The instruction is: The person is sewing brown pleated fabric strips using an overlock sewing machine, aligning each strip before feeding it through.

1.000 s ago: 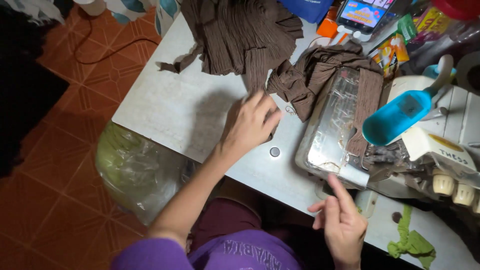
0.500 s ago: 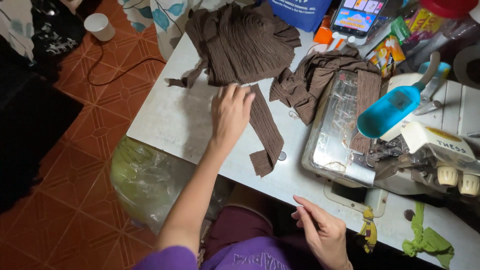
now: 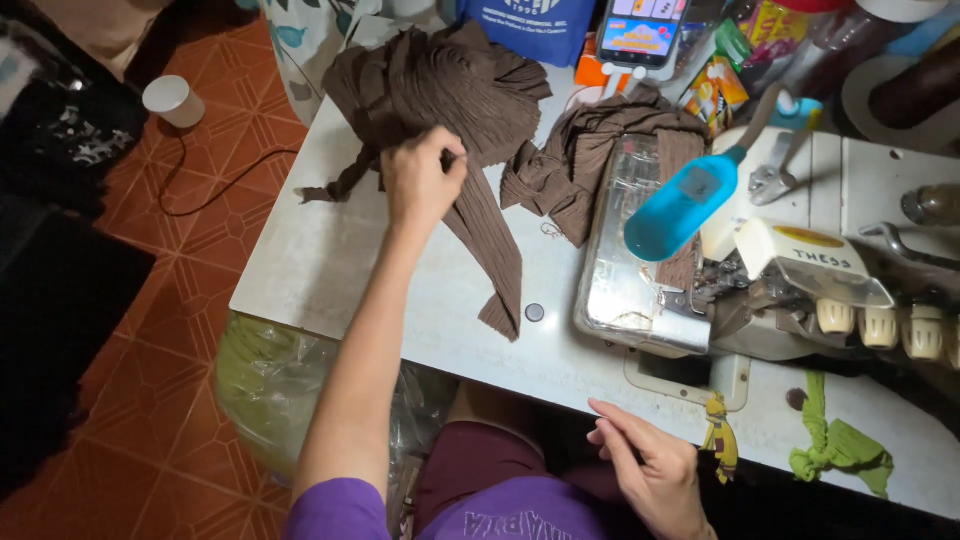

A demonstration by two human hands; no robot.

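My left hand (image 3: 420, 180) reaches across the white table (image 3: 330, 270) and pinches a long strip of brown pleated fabric (image 3: 490, 260) near the pile of the same brown fabric (image 3: 440, 80) at the far edge. The strip trails toward me, its end lying beside a small round hole in the table. A second bunch of brown fabric (image 3: 580, 160) lies on the metal plate of the sewing machine (image 3: 780, 270). My right hand (image 3: 650, 470) hovers at the table's near edge, fingers loosely apart, holding nothing.
A blue cylindrical lamp (image 3: 680, 200) sits on the sewing machine. A phone (image 3: 640, 30) stands at the back next to a blue bag (image 3: 540, 25). A green rag (image 3: 835, 455) lies at the right. A plastic bag (image 3: 270, 390) sits on the tiled floor, a white cup (image 3: 172, 100) further off.
My left hand moved from flat on the table up to the fabric pile and closed on the brown strip. My right hand stayed low near the table's edge.
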